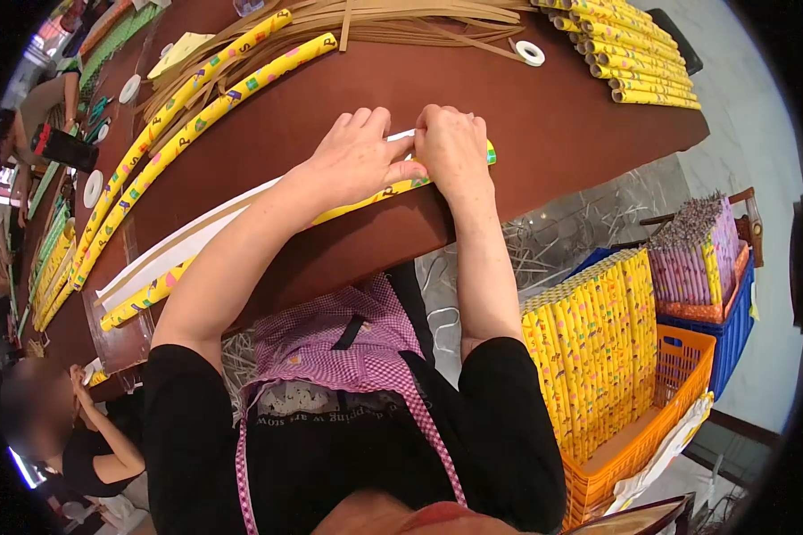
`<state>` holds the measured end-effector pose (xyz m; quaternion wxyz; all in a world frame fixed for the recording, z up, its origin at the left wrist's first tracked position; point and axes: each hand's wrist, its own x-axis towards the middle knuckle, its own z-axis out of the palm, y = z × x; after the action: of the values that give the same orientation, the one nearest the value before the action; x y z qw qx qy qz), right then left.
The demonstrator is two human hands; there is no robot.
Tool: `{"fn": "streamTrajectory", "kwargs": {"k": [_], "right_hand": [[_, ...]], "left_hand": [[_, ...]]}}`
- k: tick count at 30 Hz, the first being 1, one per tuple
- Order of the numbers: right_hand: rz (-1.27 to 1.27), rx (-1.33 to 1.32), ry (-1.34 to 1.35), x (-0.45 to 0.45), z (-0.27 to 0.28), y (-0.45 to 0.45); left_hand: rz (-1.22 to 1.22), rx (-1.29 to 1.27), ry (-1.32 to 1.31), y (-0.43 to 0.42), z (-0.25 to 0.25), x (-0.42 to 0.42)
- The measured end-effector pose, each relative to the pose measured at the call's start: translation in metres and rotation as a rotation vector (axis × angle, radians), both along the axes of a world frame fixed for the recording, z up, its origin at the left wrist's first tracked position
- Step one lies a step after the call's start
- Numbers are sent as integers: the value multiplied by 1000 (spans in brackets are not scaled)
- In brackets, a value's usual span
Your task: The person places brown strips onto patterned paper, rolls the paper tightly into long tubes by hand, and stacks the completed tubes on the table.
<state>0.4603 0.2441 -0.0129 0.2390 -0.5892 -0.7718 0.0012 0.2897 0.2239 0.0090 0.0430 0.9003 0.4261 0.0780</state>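
Note:
A partly unrolled roll of yellow printed wrapping paper (156, 290) lies along the table's near edge, its white underside turned up and a brown strip along that white part. Over the roll's right portion is my left hand (352, 159), fingers bent across the paper and thumb stretched toward the right hand. Close beside it, my right hand (455, 147) has its fingers curled down onto the paper near the roll's right end. A green shiny bit shows at that end. My fingertips and the exact grip are partly hidden.
Two long yellow rolls (214, 107) and brown strips (419, 27) lie on the brown table (544, 125). Tape rolls (529, 53) and stacked short yellow rolls (642, 62) are there too. An orange crate (682, 374) and blue crate (732, 330) stand right. Other people work at left.

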Motion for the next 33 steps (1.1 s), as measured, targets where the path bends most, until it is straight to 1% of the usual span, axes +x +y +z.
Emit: {"fn": "streamTrajectory", "kwargs": {"k": [1,5,7,8,10,12,14,15,18,20,21,24,27,33], "right_hand": [[6,24,-38,0,0,-1],[42,21,-19,6,5,-4],[75,-52,72,12,13,-6],[79,-54,68,16,16,-7],[179,-115,222,25,21,-7],[205,-148,255,31,22,-5],[240,-235,372,35,21,-1],[244,-237,368,37,22,0],[185,-216,364,44,28,3],[116,-234,299,46,32,3],[113,-185,262,48,34,2],[35,-193,266,55,38,1],[-39,-118,301,62,31,1],[-166,-124,339,69,13,9]], "left_hand": [[-1,-9,-2,0,-2,-1],[29,-61,1,-1,-2,1],[33,-65,-12,-1,-2,0],[34,-68,-23,-1,-2,0],[34,-76,-23,-2,-1,0],[34,-83,-25,-2,0,0],[34,-88,-17,-3,1,0],[39,-89,-21,-2,0,0],[38,-122,-20,-1,0,0],[35,-129,-17,-1,0,-1],[33,-129,-19,0,-1,-1],[8,-103,-45,1,-3,-2],[2,-112,-53,0,-2,-2],[4,-105,-65,0,0,-2]]}}
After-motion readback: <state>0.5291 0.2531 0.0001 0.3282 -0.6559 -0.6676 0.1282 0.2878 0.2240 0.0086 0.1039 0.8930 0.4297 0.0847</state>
